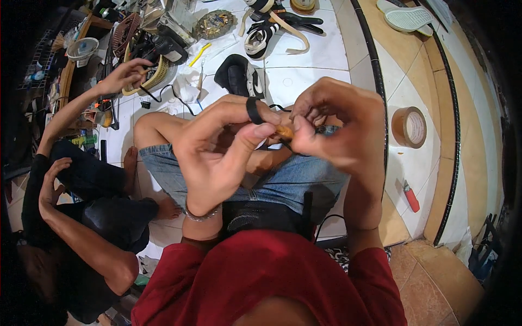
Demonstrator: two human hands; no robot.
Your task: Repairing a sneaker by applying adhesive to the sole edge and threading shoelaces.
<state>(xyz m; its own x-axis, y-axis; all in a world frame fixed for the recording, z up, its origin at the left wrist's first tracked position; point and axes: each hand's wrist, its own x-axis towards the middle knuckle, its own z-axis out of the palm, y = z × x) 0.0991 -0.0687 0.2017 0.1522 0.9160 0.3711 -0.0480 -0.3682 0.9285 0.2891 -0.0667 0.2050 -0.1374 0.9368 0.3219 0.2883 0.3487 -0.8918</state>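
My left hand (pixel 215 157) is closed in front of me, pinching a small tan-orange piece (pixel 283 132) between thumb and fingers, with a looped black strip (pixel 254 111) over its index finger. My right hand (pixel 340 127) has its fingers curled, thumb and fingertips at the other end of the tan piece; what exactly they grip is partly hidden. Part of a thin black strip hangs under the piece. Both hands are above my crossed legs in denim shorts.
A co-worker (pixel 87 228) sits at left, one hand at a basket (pixel 156 76). Ahead lie black sneakers (pixel 234 76), a yellow stick (pixel 199 55) and a tool tray. At right are a tape roll (pixel 409 126), a red-handled cutter (pixel 411 198), white soles (pixel 405 19) and a step edge (pixel 451 136).
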